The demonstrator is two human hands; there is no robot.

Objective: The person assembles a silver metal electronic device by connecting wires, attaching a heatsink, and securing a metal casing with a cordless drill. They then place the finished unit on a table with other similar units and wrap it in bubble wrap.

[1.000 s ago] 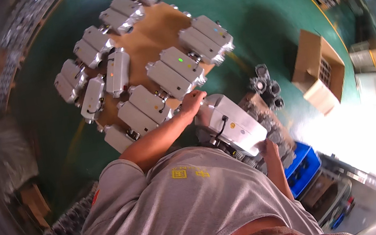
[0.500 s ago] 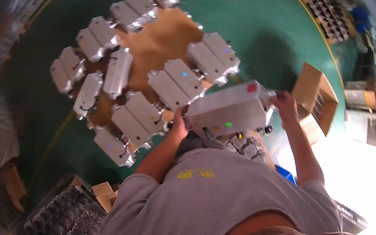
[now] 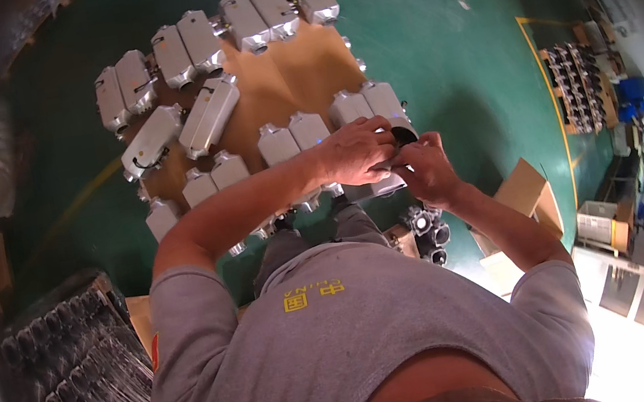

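Note:
In front of my body a silver box-shaped metal unit (image 3: 382, 187) stands mostly hidden under my hands. A round black opening (image 3: 403, 135) shows at its end between them. My left hand (image 3: 356, 151) reaches across from the left, with bent fingers closed at the rim of that opening. From the right, my right hand (image 3: 426, 170) meets it, fingers pinched on the same end of the unit. What exactly lies between the fingertips is hidden. Just beyond, similar silver units (image 3: 382, 102) with tapered ends stand in a near row.
Brown cardboard (image 3: 279, 72) lies under several rows of silver units on a green floor. At the lower left is a plastic-wrapped stack of dark parts (image 3: 78, 370). An open carton (image 3: 527, 196) and black round parts (image 3: 429, 232) sit to the right. Farther right stands a loaded pallet (image 3: 578, 86).
The unit was held level, one hand at each end; now both hands have come together at one end with its black opening showing. The left arm has reached farther right and forward.

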